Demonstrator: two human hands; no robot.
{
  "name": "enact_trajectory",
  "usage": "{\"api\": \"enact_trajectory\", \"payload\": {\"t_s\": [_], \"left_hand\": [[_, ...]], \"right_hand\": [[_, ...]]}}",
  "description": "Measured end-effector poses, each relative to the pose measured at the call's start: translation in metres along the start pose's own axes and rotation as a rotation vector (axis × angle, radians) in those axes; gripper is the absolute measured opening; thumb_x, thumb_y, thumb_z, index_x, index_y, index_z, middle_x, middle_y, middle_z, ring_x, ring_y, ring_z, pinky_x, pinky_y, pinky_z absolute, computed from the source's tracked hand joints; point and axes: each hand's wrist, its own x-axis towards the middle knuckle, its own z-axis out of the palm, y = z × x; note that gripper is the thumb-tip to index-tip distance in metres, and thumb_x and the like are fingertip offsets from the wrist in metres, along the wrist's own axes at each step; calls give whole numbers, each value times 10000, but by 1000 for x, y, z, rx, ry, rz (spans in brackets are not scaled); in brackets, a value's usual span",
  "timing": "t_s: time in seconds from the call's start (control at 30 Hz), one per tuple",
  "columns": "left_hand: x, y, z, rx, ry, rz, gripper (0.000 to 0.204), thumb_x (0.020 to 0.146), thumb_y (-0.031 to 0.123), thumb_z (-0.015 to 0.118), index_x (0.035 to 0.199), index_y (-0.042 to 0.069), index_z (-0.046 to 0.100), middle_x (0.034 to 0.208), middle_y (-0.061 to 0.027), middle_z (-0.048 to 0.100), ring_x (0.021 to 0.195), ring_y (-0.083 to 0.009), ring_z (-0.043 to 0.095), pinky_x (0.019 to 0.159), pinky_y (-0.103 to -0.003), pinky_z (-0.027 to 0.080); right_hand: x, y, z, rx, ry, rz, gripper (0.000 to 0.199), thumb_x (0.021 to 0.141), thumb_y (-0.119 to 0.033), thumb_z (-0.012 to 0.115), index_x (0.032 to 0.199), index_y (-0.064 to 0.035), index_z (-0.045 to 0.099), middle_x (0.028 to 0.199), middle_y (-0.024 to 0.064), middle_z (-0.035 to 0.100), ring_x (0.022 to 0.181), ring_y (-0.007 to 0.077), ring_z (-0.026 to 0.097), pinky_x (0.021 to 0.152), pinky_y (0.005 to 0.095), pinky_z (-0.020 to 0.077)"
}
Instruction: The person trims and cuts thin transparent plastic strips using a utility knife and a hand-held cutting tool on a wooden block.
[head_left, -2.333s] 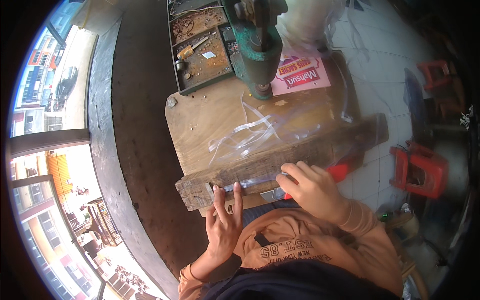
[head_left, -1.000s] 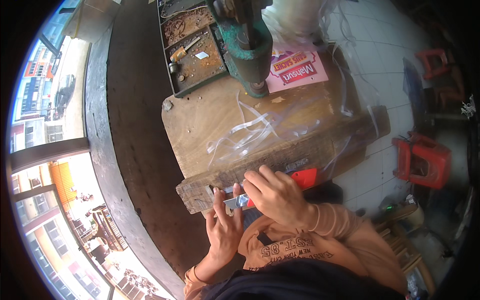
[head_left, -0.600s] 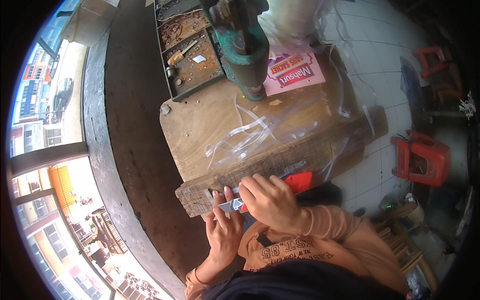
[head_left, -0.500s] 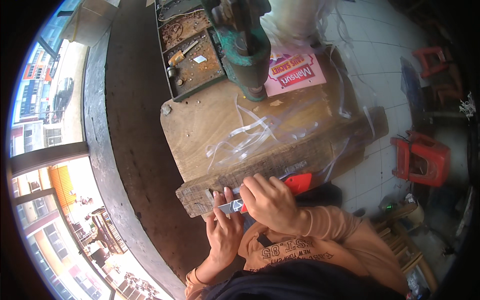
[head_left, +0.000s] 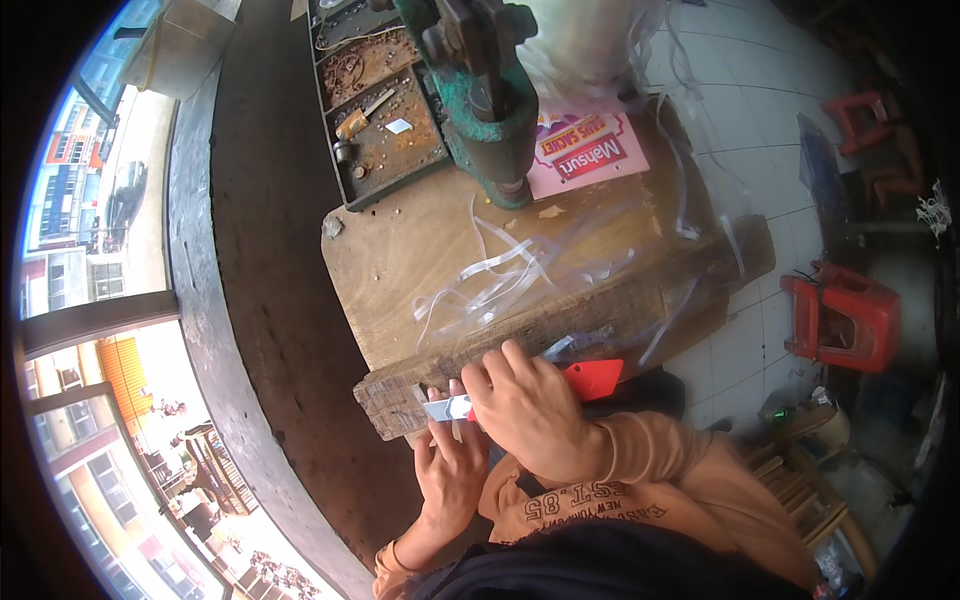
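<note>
A red utility knife [head_left: 594, 378] is gripped in my right hand [head_left: 530, 405], its metal blade [head_left: 447, 409] pointing left. That blade lies across the fingers of my left hand [head_left: 452, 470], close to the front edge of a worn wooden beam [head_left: 480, 358]. The left fingertips reach up to the beam's left end. They seem to pinch something small and pale, mostly hidden by the knife and the right hand. Loose clear plastic strips [head_left: 515, 270] lie tangled on the wooden tabletop [head_left: 385, 270] beyond the beam.
A green metal press [head_left: 490, 120] stands at the far side, beside a rusty compartment tray [head_left: 400, 165] of small parts. A pink printed card [head_left: 600, 160] lies right of the press. One red plastic stool [head_left: 845, 318] is on the tiled floor at right. A ledge [head_left: 195, 200] runs along the left.
My right hand and the knife have shifted slightly left, so the blade sits nearer the beam's left end. My left hand stays in nearly the same place.
</note>
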Motion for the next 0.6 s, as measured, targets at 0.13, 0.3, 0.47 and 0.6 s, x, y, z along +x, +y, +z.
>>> {"api": "enact_trajectory", "payload": {"t_s": [0.13,0.3,0.47,0.6], "left_hand": [[1,0,-2,-5,18,-23,377,840,125,501,1186,-12,566,1232,-90,577,1137,-217,540,706,-277,440],[3,0,-3,32,6,-34,377,837,103,483,1184,-22,563,1235,-90,579,1129,-208,551,705,-267,437],[2,1,-1,24,19,-33,381,839,90,469,1189,-30,558,1226,-96,583,1121,-204,559,708,-263,440],[2,0,-1,-10,47,-36,355,841,86,471,1160,-35,568,1234,-94,582,1124,-205,557,704,-267,444]], "right_hand": [[-4,-3,-8,-39,-20,36,118,693,-161,620,735,-73,553,701,44,499,759,184,524,565,278,467],[-6,3,-7,-22,11,24,98,688,-145,617,711,-73,556,701,42,502,759,186,527,557,283,468],[-8,6,-6,44,-4,-3,90,692,-134,609,718,-72,549,700,47,504,762,192,529,569,287,475],[-8,4,-7,43,-19,12,102,687,-137,612,729,-70,549,693,42,504,766,192,527,566,284,471]]}}
